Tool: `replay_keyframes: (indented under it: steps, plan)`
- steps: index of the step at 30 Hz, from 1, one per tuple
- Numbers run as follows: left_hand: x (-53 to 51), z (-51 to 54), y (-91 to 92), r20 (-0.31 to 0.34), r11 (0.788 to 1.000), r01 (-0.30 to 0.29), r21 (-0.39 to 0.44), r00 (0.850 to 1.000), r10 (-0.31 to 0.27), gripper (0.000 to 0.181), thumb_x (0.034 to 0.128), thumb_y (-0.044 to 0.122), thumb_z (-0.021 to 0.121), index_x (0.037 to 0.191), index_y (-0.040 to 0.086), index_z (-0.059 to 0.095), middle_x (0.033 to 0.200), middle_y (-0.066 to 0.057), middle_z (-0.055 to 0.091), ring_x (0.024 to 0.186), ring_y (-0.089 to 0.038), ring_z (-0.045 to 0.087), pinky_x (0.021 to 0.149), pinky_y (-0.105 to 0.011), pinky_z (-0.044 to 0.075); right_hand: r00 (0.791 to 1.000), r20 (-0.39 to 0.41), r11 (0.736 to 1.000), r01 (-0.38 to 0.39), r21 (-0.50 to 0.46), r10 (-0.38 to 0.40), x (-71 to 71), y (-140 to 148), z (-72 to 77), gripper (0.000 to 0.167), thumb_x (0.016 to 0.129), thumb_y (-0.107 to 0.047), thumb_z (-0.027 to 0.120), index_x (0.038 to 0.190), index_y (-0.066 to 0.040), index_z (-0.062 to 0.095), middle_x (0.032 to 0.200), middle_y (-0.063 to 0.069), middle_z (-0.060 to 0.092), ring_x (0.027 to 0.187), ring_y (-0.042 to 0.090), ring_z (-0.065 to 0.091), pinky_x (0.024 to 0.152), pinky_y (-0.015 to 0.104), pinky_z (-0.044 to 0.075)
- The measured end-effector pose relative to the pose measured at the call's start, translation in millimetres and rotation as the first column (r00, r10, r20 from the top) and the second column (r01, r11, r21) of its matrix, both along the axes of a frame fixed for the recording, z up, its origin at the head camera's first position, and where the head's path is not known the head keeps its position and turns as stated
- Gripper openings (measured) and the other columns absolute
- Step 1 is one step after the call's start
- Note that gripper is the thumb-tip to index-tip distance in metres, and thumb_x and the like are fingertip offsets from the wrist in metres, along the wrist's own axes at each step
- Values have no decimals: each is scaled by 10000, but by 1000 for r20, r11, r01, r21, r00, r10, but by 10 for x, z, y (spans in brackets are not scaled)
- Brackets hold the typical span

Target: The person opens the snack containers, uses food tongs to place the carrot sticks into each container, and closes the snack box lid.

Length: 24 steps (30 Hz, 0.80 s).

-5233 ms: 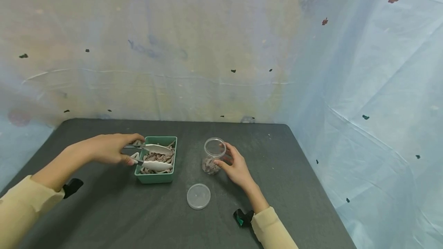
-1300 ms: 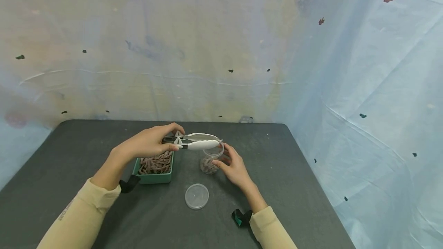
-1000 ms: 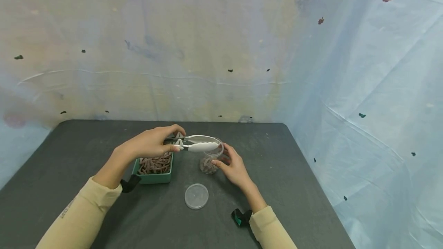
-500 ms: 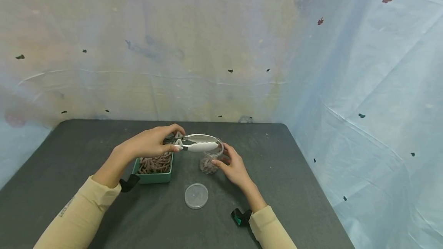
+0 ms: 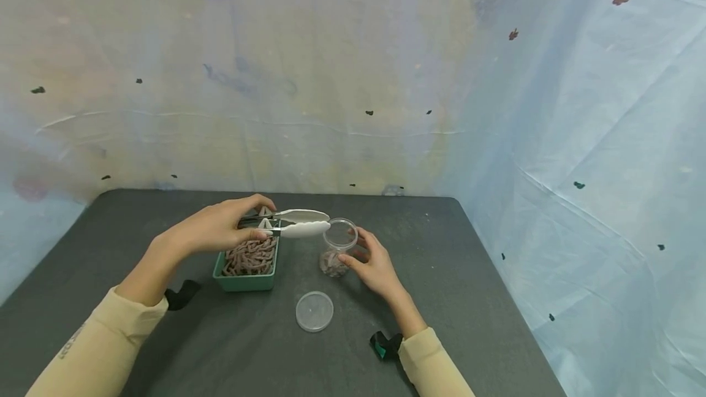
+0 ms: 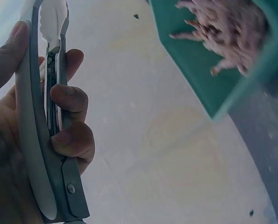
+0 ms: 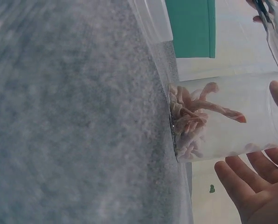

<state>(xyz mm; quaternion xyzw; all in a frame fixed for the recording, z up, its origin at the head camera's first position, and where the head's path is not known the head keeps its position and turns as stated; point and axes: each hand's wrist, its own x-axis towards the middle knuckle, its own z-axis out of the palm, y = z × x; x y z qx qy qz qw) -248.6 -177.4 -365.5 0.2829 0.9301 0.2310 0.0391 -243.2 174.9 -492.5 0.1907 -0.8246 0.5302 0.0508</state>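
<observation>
My left hand (image 5: 220, 225) grips a pair of tongs (image 5: 304, 230) with white scalloped tips, held above the gap between tub and jar. In the head view I see nothing between the tips. Below that hand is a green rectangular tub (image 5: 245, 284) heaped with brownish-pink, worm-like strips (image 5: 250, 259). My right hand (image 5: 376, 269) holds a clear round jar (image 5: 342, 238) upright on the table, thumb on the near side and fingers behind. In the right wrist view, similar strips (image 7: 190, 116) lie at the jar's bottom, one pointing up toward its mouth.
A clear round lid (image 5: 314, 311) lies flat on the dark table (image 5: 265, 348) in front of the jar. Patterned sheeting (image 5: 309, 78) hangs behind the table and along its right side.
Earlier the left hand had the tongs in the tub, then brought them over the jar's mouth. Now hand and tongs have drawn back left. The right hand and jar have stayed put.
</observation>
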Motion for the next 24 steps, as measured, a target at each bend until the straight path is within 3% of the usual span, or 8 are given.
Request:
replay_keyframes:
  steps: [8,15,19,24]
  plan:
    - [119,27,-299,-35,997,-18,-72,999,15,513,994,409,720,1442,238,537,1348,-66,634,1103,-246,656,794,-464,532,1000,-13,1000,17,-18,-17,3,-45,32,865,955,-251,798,1638,-74,298,1620,140,405,1457,381,448,1119,502,453]
    - [228,11,-518,-31,990,-43,-137,999,40,526,980,449,723,1427,232,550,1280,-45,640,900,-107,617,723,-394,499,998,-61,995,11,-98,-17,15,-116,36,800,970,-112,761,1622,-24,305,1611,190,402,1444,425,447,1153,496,410]
    - [277,-1,-629,-31,985,-46,-166,999,41,516,973,405,745,1418,219,561,1278,-53,649,963,-133,643,713,-395,513,998,-47,994,33,-103,-38,32,-146,39,767,969,-49,743,1605,15,319,1580,254,411,1432,436,459,1146,538,409]
    - [315,-2,-748,-24,979,-38,-201,999,34,531,956,462,742,1404,236,568,1280,-52,655,1024,-215,674,686,-396,523,999,-39,995,25,-92,-29,183,-211,303,716,973,-29,729,1564,94,343,1524,316,445,1404,467,477,1130,559,421]
